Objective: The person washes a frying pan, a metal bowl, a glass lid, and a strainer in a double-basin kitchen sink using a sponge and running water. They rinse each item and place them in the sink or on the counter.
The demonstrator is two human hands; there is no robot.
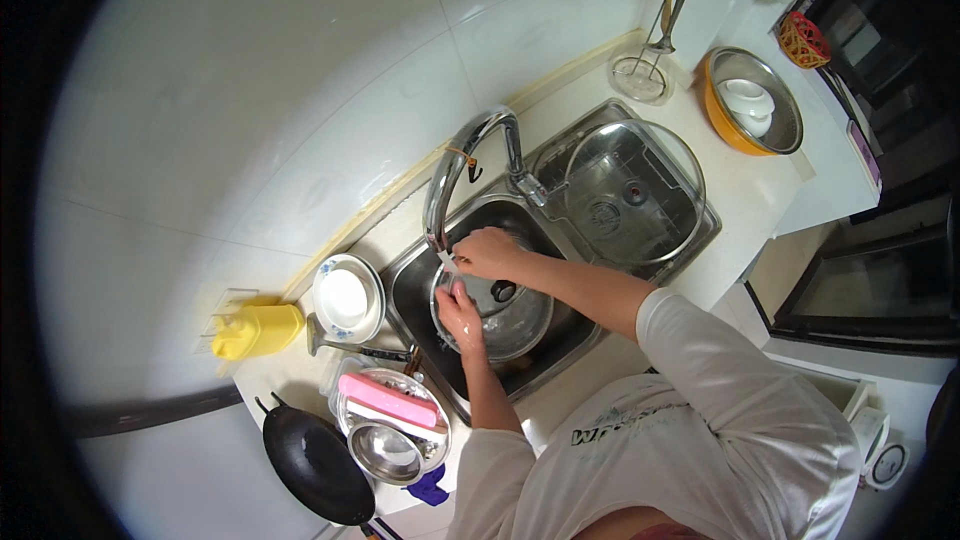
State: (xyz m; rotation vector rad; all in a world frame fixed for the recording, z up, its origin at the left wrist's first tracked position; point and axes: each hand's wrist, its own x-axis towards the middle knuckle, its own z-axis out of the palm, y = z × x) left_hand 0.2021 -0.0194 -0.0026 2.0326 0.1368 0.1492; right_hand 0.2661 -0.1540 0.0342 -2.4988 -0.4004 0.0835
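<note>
A glass lid with a black knob [503,290] lies over or in a round metal vessel [525,337] in the left sink basin [420,304]. Over the lid's far left rim is my left hand [460,315], wet, its thumb raised beside the water stream. My right hand [489,253] is curled just under the spout of the chrome faucet [437,229], close to my left hand. Water runs between both hands. Whether either one grips the lid's rim or some small thing is hidden by the fingers and the water.
A large clear lid [699,217] covers the right basin [619,195]. Stacked plates [324,307], a yellow jug [262,330], a tray with a pink item [390,399], a metal bowl [386,452] and a black wok [315,465] stand left. An orange bowl with a strainer [724,116] stands right.
</note>
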